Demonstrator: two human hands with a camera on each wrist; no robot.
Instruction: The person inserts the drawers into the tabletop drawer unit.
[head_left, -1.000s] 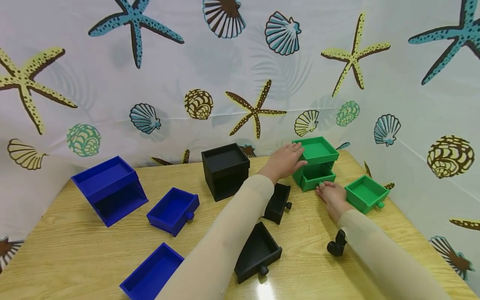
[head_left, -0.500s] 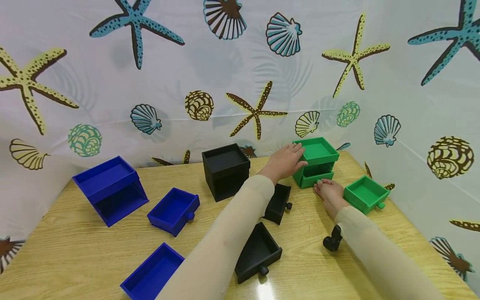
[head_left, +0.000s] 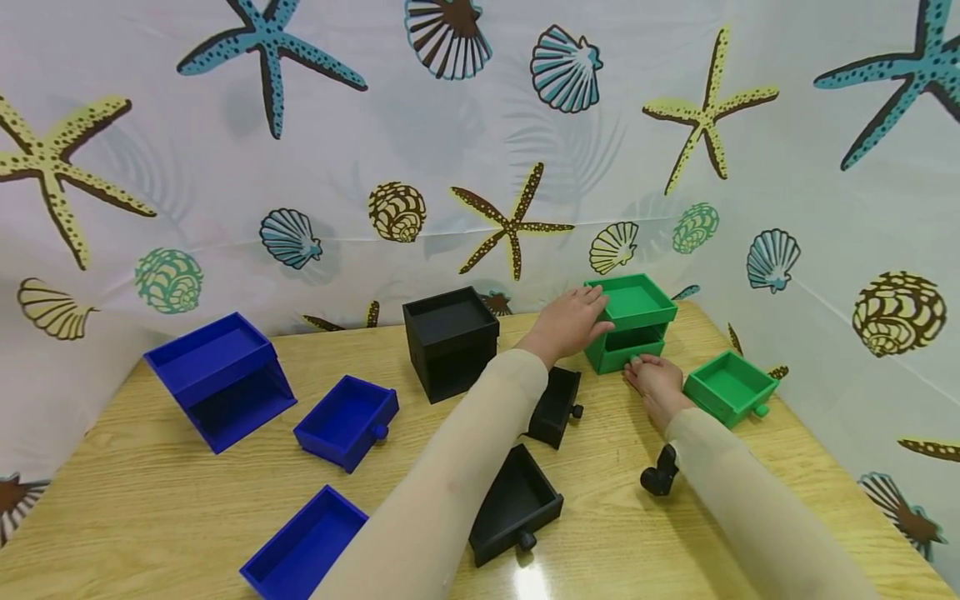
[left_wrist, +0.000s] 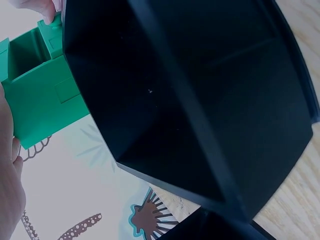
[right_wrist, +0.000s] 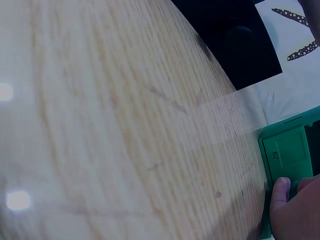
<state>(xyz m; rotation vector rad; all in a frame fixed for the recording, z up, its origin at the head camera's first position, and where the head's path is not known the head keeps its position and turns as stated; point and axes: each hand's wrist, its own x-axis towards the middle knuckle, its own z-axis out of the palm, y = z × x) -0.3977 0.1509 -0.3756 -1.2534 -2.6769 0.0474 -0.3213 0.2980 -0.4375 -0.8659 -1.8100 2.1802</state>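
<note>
At the back right stands a small green cabinet with an open upper slot. My left hand holds its left side, fingers at the top rim and thumb toward the front. A green drawer sits in the lower slot, its front close to flush. The fingers of my right hand pinch the drawer's knob, which they mostly hide. In the left wrist view my left hand lies against the cabinet. The right wrist view shows my right thumb against the green plastic.
A second green drawer lies to the right. Near the middle stand a black cabinet and two black drawers, partly behind my left arm. A tilted blue cabinet and two blue drawers occupy the left. Patterned cloth hangs behind.
My right hand has moved away from me and slightly left, sliding the lower green drawer further into the cabinet. The left hand has stayed on the cabinet.
</note>
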